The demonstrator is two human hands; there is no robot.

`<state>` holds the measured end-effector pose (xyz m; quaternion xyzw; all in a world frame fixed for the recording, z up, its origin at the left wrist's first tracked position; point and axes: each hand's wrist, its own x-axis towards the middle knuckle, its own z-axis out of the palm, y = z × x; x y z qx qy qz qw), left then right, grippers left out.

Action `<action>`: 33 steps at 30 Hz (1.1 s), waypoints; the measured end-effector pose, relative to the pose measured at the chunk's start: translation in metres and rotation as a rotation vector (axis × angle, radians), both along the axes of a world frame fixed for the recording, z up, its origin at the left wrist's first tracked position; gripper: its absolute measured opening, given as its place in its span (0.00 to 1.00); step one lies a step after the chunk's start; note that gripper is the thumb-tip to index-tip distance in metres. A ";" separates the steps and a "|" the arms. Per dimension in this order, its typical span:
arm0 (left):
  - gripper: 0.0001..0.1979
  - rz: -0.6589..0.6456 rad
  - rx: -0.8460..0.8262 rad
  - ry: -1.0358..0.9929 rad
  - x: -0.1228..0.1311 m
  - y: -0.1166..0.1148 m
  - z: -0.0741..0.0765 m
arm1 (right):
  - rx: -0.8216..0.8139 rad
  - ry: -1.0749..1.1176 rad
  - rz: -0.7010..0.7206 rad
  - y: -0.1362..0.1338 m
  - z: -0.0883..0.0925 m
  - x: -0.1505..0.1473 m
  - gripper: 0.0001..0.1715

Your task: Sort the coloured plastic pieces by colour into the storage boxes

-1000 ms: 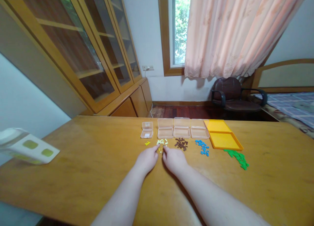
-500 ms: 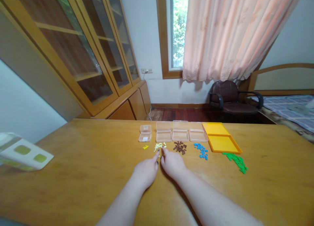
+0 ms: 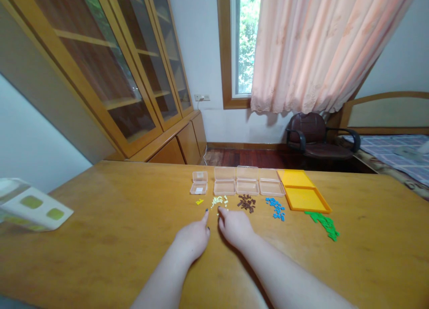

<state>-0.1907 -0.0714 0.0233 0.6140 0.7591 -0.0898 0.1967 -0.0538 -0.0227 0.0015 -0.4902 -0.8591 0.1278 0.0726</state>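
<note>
Head view, cream scatter: tiny pale-cream pieces [image 3: 217, 201] lie on the brown wooden bench [image 3: 117, 237], in front of a clear plastic box [image 3: 224, 188] with its lid raised; the scatter has no clear long axis.
Right hand: the nearer right hand [image 3: 236, 226] rests its index finger at the scatter's near edge, so most pieces lie straight ahead; whether its fingers pinch anything, I cannot tell.
Left hand: the left hand [image 3: 194, 238] points forward, index and thumb apart, nothing visibly held, nearest the small flat yellow piece [image 3: 199, 201].
Hard to make out: piece shapes; curled fingers hidden behind both hands.
</note>
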 end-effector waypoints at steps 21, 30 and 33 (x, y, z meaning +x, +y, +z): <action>0.28 -0.025 0.047 0.019 0.009 0.004 -0.003 | -0.014 0.012 -0.020 0.001 0.003 0.000 0.21; 0.29 0.117 0.148 0.021 -0.017 0.022 -0.013 | 0.027 0.008 0.083 -0.001 -0.001 0.001 0.18; 0.28 0.032 0.215 0.014 -0.007 0.028 -0.014 | 0.026 -0.016 0.009 0.000 -0.003 -0.001 0.19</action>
